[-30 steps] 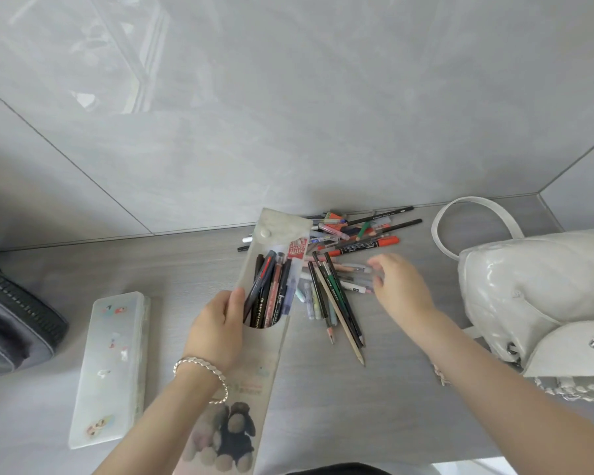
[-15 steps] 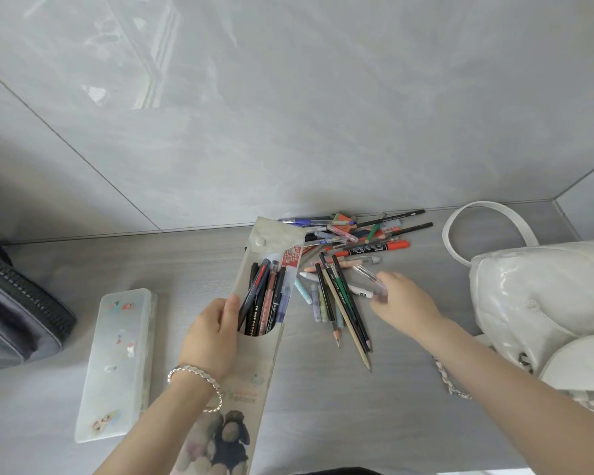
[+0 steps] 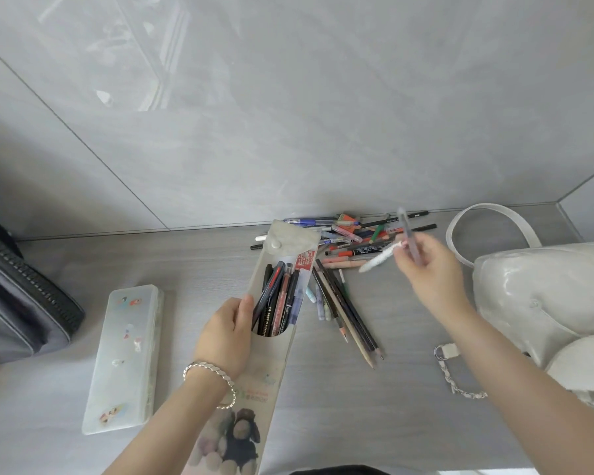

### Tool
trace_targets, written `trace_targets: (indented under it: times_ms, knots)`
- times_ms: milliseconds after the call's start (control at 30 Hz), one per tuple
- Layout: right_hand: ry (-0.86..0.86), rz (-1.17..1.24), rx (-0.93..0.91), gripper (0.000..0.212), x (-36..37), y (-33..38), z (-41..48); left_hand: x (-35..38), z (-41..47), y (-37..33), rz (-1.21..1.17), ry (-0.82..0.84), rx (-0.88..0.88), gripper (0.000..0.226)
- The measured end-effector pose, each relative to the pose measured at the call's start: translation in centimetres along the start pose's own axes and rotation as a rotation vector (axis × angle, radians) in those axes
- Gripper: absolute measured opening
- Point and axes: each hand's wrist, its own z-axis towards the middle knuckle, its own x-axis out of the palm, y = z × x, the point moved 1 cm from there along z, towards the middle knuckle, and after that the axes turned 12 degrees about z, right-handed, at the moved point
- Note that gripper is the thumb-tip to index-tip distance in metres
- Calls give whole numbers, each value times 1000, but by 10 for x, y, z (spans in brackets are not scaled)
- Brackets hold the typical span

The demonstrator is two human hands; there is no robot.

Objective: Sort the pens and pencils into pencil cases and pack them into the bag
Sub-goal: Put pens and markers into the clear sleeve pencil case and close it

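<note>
Right of centre, above the table (image 3: 391, 406), the right hand (image 3: 429, 269) pinches two blurred pens (image 3: 409, 236), held over the loose pile (image 3: 350, 234). Lower centre, the left hand (image 3: 227, 334) grips the open pencil case (image 3: 278, 365); its lettering is unreadable.

- Soft, even daylight fills the scene, with nothing dim or blown out.
- The glossy grey tiled wall (image 3: 357, 114) carries a pale window-shaped reflection at upper left.
- Shadows are faint and short beneath the loose heap of pens and pencils (image 3: 345, 313) on the grey wood-grain table (image 3: 391, 406).
- The right hand (image 3: 429, 272) and the two pale pens (image 3: 409, 234) it pinches are smeared by motion blur.
- The left hand (image 3: 227, 334), gripping the translucent flat pencil pouch (image 3: 271, 358), is sharp.
- Wide-angle distortion bends the wall's grout lines and stretches the forearms at the lower edge.
</note>
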Motion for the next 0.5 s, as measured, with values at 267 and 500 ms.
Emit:
trace_targets:
  times_ms: [267, 500]
  knots:
    - [11, 478, -102, 23, 18, 79, -20, 5, -6, -6, 34, 23, 36, 40]
    - [214, 229, 76, 14, 59, 56, -50, 3, -16, -13, -18, -17, 141, 40]
